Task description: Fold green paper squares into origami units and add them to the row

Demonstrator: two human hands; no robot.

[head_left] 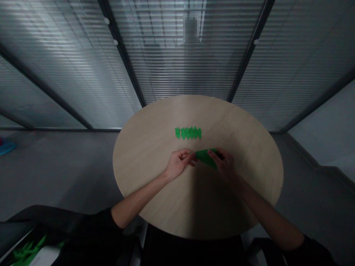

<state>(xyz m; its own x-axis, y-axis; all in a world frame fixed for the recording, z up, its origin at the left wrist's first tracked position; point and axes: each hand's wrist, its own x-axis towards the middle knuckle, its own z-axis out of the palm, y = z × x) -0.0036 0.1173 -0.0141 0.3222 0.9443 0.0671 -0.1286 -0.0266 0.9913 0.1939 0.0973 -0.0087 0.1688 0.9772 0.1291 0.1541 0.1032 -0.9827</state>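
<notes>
Between my two hands, just above the near middle of the table, is a folded piece of green paper [204,156], roughly triangular. The fingers of my left hand [179,162] pinch its left corner. On the other side my right hand [225,162] grips the wider end, thumb on top of the paper and fingers behind. A short row of several small green folded-paper pieces [188,133] lies on the table beyond my hands, packed side by side with pointed ends. Their exact shape is too small to make out.
The round wooden table [144,133] stands before glass panels with blinds [191,74]. At the lower left, more green pieces [30,251] lie beside a white object [46,255]. A blue item [7,147] rests on the floor at the far left.
</notes>
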